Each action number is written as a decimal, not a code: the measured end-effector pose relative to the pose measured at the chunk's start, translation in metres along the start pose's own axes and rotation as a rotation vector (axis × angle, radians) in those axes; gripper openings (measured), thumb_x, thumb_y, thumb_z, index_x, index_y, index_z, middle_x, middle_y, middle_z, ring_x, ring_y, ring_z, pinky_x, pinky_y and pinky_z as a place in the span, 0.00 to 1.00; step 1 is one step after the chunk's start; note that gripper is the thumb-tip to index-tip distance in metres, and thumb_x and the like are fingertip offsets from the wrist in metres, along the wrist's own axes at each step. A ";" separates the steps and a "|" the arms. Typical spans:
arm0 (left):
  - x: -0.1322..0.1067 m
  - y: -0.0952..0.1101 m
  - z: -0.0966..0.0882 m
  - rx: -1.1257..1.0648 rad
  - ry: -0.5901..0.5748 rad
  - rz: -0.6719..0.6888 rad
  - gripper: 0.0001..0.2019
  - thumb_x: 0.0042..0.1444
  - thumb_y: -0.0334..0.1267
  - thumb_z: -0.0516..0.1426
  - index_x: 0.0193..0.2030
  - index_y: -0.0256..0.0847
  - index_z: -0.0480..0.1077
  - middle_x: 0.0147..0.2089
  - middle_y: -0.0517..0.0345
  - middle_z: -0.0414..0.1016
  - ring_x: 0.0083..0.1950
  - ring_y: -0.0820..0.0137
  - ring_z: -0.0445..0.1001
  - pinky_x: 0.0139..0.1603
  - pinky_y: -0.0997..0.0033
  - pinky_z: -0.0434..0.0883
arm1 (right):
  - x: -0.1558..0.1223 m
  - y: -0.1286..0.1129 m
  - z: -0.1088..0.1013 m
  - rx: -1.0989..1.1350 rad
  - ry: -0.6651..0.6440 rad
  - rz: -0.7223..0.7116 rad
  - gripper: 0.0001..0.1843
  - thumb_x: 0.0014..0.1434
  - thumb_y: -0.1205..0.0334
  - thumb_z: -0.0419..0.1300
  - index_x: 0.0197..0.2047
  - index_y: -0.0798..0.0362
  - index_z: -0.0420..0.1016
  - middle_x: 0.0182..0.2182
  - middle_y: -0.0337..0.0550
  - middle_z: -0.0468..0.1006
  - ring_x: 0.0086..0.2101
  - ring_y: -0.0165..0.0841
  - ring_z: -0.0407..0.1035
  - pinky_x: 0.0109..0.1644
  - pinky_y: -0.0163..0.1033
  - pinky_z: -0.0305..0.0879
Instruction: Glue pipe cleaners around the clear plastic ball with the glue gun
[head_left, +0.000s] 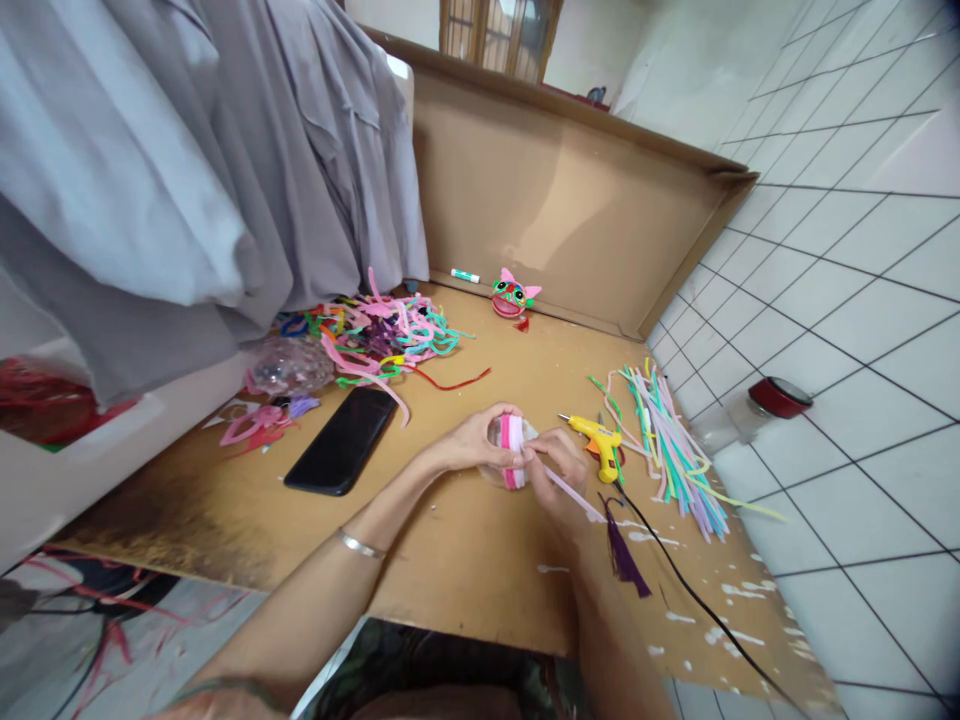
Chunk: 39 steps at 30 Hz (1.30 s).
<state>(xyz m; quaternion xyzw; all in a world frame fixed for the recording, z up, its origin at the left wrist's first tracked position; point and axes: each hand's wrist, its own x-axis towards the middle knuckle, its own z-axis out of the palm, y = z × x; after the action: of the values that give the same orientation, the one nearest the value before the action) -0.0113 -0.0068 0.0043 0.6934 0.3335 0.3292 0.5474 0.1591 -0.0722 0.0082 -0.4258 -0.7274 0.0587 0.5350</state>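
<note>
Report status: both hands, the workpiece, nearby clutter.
Left hand gripping round piece, banded pink and white. Right hand at its edge, pinching pale strip. Yellow glue gun, purple tassel close by, right side.

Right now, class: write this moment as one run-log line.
left hand: holds pink-and-white banded piece | right hand: pinches pale strip | nearby: yellow glue gun, purple tassel, black phone

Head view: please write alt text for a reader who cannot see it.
The left hand holds a round clear piece banded in fuzzy pink and white, while the right hand pinches a lilac fuzzy strip. On the brown tabletop lie a black phone, a yellow glue gun, a multicoloured tangle of strips and a pastel strip bundle.
</note>
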 end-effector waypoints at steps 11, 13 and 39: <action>-0.002 0.007 0.001 -0.001 0.005 -0.008 0.33 0.37 0.46 0.69 0.50 0.40 0.65 0.41 0.60 0.71 0.41 0.69 0.68 0.45 0.69 0.67 | -0.001 0.002 0.000 0.011 0.006 -0.008 0.06 0.60 0.64 0.57 0.33 0.51 0.76 0.28 0.41 0.72 0.31 0.32 0.69 0.34 0.39 0.67; -0.002 0.007 0.001 -0.002 0.004 -0.003 0.33 0.37 0.46 0.69 0.50 0.39 0.65 0.42 0.59 0.71 0.41 0.68 0.68 0.45 0.69 0.67 | -0.001 0.002 0.000 0.017 0.008 -0.016 0.06 0.60 0.64 0.57 0.34 0.51 0.76 0.28 0.41 0.72 0.30 0.32 0.70 0.34 0.39 0.67; -0.001 0.004 0.003 0.118 0.063 0.142 0.36 0.41 0.45 0.70 0.58 0.40 0.68 0.55 0.49 0.74 0.54 0.59 0.72 0.58 0.60 0.68 | 0.000 0.006 0.000 -0.003 0.024 -0.026 0.06 0.60 0.65 0.57 0.34 0.51 0.75 0.27 0.41 0.72 0.31 0.33 0.69 0.34 0.39 0.65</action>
<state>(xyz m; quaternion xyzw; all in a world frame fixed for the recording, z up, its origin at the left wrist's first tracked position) -0.0094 -0.0102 0.0072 0.7355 0.3194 0.3686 0.4703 0.1627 -0.0684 0.0055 -0.4176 -0.7265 0.0455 0.5438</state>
